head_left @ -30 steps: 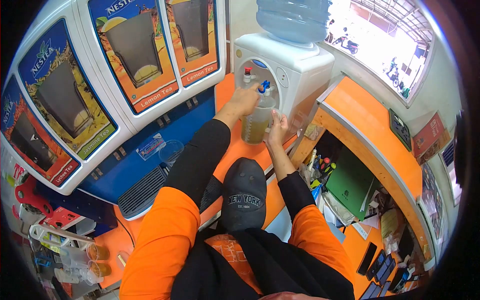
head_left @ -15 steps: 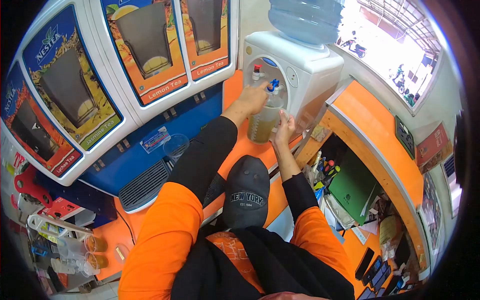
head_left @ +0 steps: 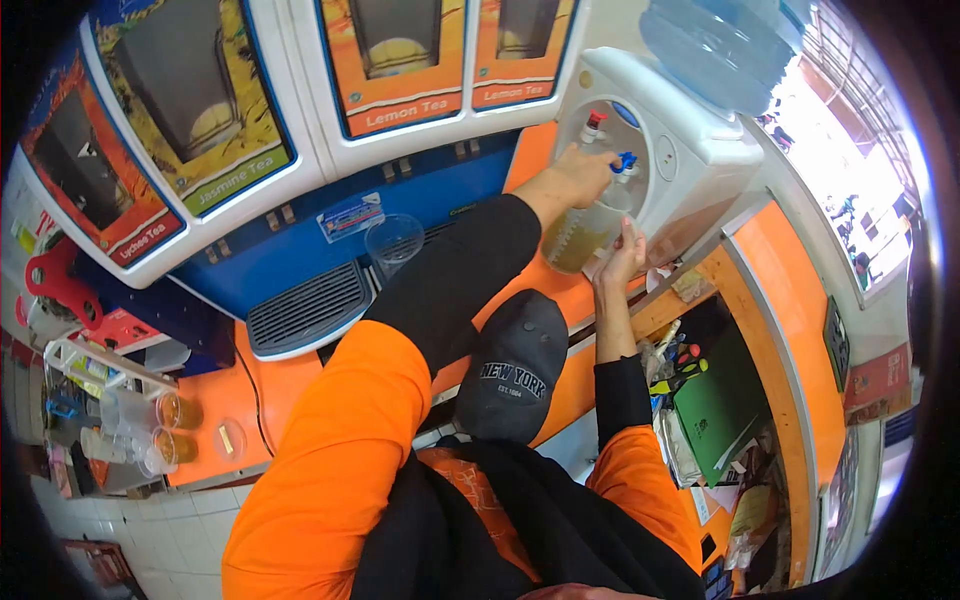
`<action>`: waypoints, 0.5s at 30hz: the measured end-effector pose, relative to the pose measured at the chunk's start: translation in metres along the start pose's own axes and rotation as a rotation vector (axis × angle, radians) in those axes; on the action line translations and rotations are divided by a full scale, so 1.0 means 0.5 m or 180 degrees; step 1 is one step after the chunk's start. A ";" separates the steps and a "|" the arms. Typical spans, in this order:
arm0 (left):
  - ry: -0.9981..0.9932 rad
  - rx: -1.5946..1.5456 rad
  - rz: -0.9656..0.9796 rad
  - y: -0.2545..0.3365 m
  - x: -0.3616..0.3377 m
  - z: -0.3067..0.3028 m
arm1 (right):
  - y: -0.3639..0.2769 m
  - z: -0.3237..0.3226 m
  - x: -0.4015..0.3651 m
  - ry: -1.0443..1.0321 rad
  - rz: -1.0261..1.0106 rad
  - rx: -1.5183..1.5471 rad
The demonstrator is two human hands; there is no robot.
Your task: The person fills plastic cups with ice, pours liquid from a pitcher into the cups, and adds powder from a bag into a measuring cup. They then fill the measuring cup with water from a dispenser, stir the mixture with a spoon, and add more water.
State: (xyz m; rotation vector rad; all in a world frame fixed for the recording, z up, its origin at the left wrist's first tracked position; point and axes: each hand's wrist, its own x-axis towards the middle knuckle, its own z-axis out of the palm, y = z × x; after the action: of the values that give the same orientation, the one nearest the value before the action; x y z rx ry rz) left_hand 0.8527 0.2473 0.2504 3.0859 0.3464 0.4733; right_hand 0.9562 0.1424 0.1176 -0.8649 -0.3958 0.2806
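Note:
Under the taps of the white water dispenser (head_left: 700, 150) is a clear measuring jug (head_left: 578, 238) with yellowish-brown liquid, slightly tilted. My left hand (head_left: 585, 175) is at the blue tap (head_left: 625, 162), its fingers curled against the lever. Beside the jug's right side, my right hand (head_left: 624, 255) has its fingers closed round what looks like the handle. The red tap (head_left: 595, 120) stands to the left of the blue one. A dark cap marked NEW YORK (head_left: 512, 370) is below, between my forearms.
Tea dispensers (head_left: 400, 110) with a drip tray (head_left: 310, 308) and an empty clear cup (head_left: 394, 240) stand left. Filled cups (head_left: 178, 411) sit at lower left. An orange-topped shelf (head_left: 790, 300) holding a green folder (head_left: 712, 410) is on the right.
The view has shifted, so the dispensers and hands appear farther right. The jug now leans more under the blue tap. Both hands keep their places at the tap and jug.

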 end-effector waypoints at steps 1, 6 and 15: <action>-0.0014 0.0030 -0.0037 0.001 0.001 0.003 | -0.004 0.004 -0.003 0.0061 -0.0033 -0.0107; 0.0192 -0.0031 -0.0032 0.005 -0.001 0.021 | -0.009 0.008 -0.009 0.0158 -0.0114 -0.0242; 0.2085 -0.0858 0.0034 0.029 -0.100 0.029 | -0.007 0.000 -0.011 -0.0054 0.0246 -0.0160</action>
State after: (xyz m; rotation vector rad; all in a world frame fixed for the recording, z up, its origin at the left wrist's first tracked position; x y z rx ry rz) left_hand 0.8135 0.2225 0.2221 2.5921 0.2330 1.3972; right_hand 0.9516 0.1380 0.1193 -0.9290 -0.3872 0.3507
